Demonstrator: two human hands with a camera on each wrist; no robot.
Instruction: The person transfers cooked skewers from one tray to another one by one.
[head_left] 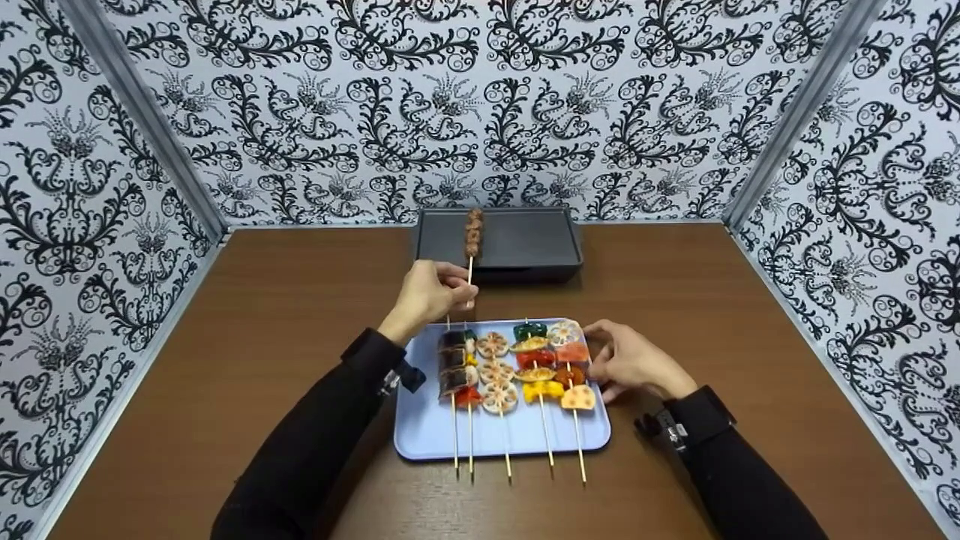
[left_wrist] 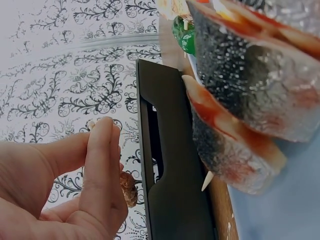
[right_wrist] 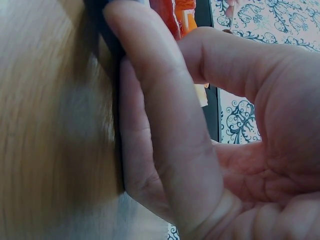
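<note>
My left hand (head_left: 431, 294) pinches the stick of a meat skewer (head_left: 472, 234) whose brown pieces lie over the black griddle (head_left: 525, 244) at the back of the table. The left wrist view shows the fingers (left_wrist: 100, 165) close by the griddle's edge (left_wrist: 160, 150), with a brown meat piece (left_wrist: 129, 189) behind them. My right hand (head_left: 626, 361) rests against the right rim of the blue tray (head_left: 427, 431), fingers loosely curled, holding nothing. On the tray lie several skewers: fish pieces (head_left: 454, 361), lotus root slices (head_left: 495, 371), and mixed vegetables (head_left: 541, 367).
The brown table (head_left: 285, 315) is enclosed by patterned black-and-white walls (head_left: 450, 97) on three sides. The skewer sticks (head_left: 547, 450) jut over the tray's front rim toward me.
</note>
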